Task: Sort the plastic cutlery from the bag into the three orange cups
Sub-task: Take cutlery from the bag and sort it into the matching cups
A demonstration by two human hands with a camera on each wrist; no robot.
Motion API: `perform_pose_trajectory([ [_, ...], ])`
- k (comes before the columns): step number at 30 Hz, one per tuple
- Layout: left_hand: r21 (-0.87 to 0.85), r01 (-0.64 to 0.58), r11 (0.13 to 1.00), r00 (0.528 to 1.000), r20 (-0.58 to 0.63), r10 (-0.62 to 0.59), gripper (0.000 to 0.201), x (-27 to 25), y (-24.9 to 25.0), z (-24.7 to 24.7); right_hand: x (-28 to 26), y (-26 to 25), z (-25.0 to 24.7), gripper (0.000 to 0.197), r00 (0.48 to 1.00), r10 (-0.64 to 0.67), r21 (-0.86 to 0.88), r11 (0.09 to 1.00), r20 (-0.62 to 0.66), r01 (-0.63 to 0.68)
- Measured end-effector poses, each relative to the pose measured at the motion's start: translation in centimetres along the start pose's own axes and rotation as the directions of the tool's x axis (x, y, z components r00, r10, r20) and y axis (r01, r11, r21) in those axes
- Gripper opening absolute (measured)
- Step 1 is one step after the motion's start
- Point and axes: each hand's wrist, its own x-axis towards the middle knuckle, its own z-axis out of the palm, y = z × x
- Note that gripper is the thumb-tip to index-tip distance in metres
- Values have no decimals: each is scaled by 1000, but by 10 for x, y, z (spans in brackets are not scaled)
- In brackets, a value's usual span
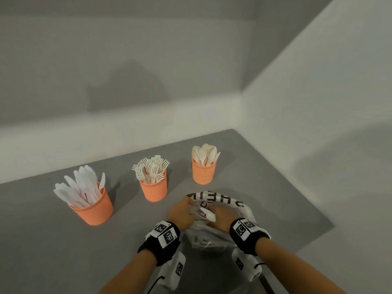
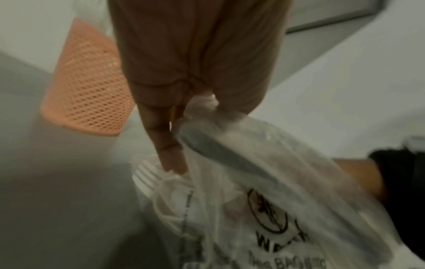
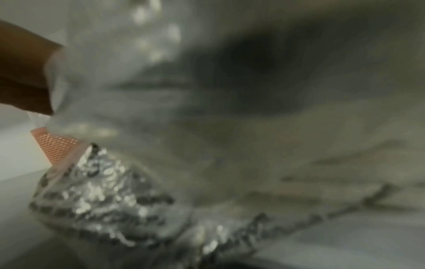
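Observation:
Three orange mesh cups stand in a row on the grey table [image 1: 42, 240]: the left cup [image 1: 93, 211] holds white knives, the middle cup [image 1: 154, 189] forks, the right cup [image 1: 203, 174] spoons. A clear printed plastic bag [image 1: 212, 236] lies in front of them. My left hand [image 1: 180, 212] pinches the bag's rim [image 2: 202, 107] and holds it up. My right hand [image 1: 222, 217] reaches into the bag's mouth and grips a white cutlery piece [image 1: 208, 215]; its kind is unclear. A white fork [image 2: 147, 179] shows through the bag [image 2: 276, 182]. Bag plastic [image 3: 230, 127] blurs the right wrist view.
White walls close the table at the back and right, meeting in a corner behind the spoon cup. The table's right edge [image 1: 314, 211] runs close to the bag. Black wrist bands with printed markers sit on both forearms.

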Motion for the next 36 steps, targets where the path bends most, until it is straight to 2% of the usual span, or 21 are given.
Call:
perform_pose_trajectory([
  [3,-49,-46,998,999,-21,45,40,0,-2,-1,-3,-6,-4,39,999,-45,-71,996,-12,44],
  [6,-36,-65,997,997,-41,64,41,-1,-3,-2,-6,-12,-7,33,999,-47,-45,998,-5,47],
  [9,61,-24,998,991,-132,32,42,-2,-2,-2,-8,-13,-10,30,998,-18,51,999,57,15],
  [12,166,-8,986,980,-197,41,40,-3,-2,1,-5,3,-9,30,998,-9,32,999,67,7],
  [16,201,20,979,983,-184,18,40,-3,0,2,-12,10,-14,41,998,2,63,998,66,-6],
  [22,190,17,982,979,-203,23,40,2,2,-3,-18,10,-17,33,998,53,212,976,25,-57],
  [24,102,16,995,981,-195,4,36,6,-1,-5,-17,11,-15,34,998,57,238,969,15,-59],
  [28,-237,-4,972,993,-118,-25,18,9,-4,-9,-18,10,-19,41,999,32,221,975,16,-34],
  [29,-277,-2,961,994,-107,-28,21,8,-3,-8,-18,9,-21,42,999,24,206,978,25,-29],
  [31,-324,-29,945,987,-157,-24,26,6,-1,-6,-19,7,-25,44,999,4,127,992,33,-8],
  [33,-257,-79,963,968,-251,13,30,5,-1,-4,-21,4,-28,47,999,-13,-10,1000,31,13],
  [36,-6,-124,992,938,-326,116,38,5,1,-5,-20,8,-30,40,999,-41,-77,996,35,44],
])
